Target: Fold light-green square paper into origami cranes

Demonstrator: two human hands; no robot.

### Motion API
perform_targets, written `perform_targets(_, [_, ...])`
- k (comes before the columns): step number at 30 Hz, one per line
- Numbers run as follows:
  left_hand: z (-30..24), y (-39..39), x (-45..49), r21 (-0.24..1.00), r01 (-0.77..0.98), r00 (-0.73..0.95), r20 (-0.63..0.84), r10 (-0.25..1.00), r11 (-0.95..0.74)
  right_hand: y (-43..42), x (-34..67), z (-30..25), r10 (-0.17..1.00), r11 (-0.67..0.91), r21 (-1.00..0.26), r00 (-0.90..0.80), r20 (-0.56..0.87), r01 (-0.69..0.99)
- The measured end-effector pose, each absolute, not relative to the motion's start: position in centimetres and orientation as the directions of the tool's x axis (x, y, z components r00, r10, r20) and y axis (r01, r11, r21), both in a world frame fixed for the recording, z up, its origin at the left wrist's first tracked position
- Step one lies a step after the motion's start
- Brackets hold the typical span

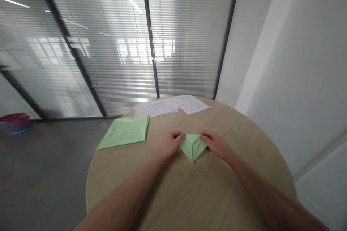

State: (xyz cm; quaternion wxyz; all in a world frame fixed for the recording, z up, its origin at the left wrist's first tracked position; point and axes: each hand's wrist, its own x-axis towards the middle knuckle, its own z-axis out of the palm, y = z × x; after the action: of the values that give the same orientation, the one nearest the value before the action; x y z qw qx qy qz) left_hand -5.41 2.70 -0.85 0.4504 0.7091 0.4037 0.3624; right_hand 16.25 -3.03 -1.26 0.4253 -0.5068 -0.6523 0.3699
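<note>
A small piece of folded green paper (192, 148) is held between my two hands over the wooden table. It has a kite-like shape, with its point toward me and creases running down to that point. My left hand (173, 142) pinches its left corner, thumb on top. At the right corner, my right hand (213, 141) grips it the same way. The fingers beneath the paper are hidden. To the left lies a stack of larger green sheets (126, 130), apart from both hands.
White printed sheets (157, 107) lie overlapping at the far edge of the round table (235, 130). A glass partition with blinds (121, 61) stands behind it, and a white wall (306, 79) rises on the right. A pink and blue basket (15, 123) sits on the floor at far left.
</note>
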Motion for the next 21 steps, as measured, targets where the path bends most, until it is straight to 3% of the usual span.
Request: perform_targets(21, [-0.68,2.49,-5.20,0.983,0.115,0.392,0.089,0.916,-0.144,-2.73,16.60,-1.51,0.968,0.247,-0.861,-0.072,0.240,0.444])
